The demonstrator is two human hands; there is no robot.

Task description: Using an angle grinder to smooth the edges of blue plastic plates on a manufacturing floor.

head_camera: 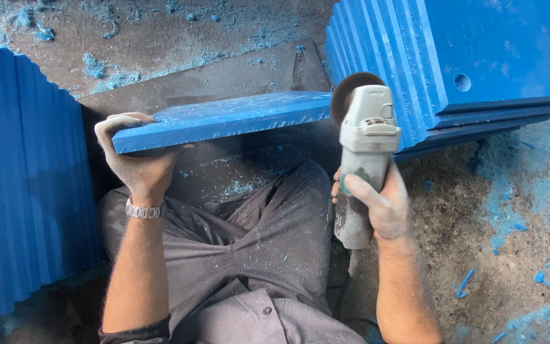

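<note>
Left to right, we see left hand (136, 159) clamped on near end of blue plastic slab (224, 120), held level above lap, long axis running left-right. At slab's far right end, grinder disc (351, 95) meets edge; right hand (380, 204) wrapped tight round grey angle grinder (365, 153), pointing upward. Stacked blue slabs (479, 64) beyond.

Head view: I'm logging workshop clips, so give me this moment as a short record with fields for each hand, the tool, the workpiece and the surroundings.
left hand: left hand grips the near end of the blue panel, held roughly level above the lap
right hand: right hand wrapped around the body of the angle grinder
tool: grinder disc at the panel's far end edge
surroundings: stack of blue panels with holes to the right; upright blue panels to the left; blue shavings on the dirt floor
wrist: metal watch on the left wrist
</note>
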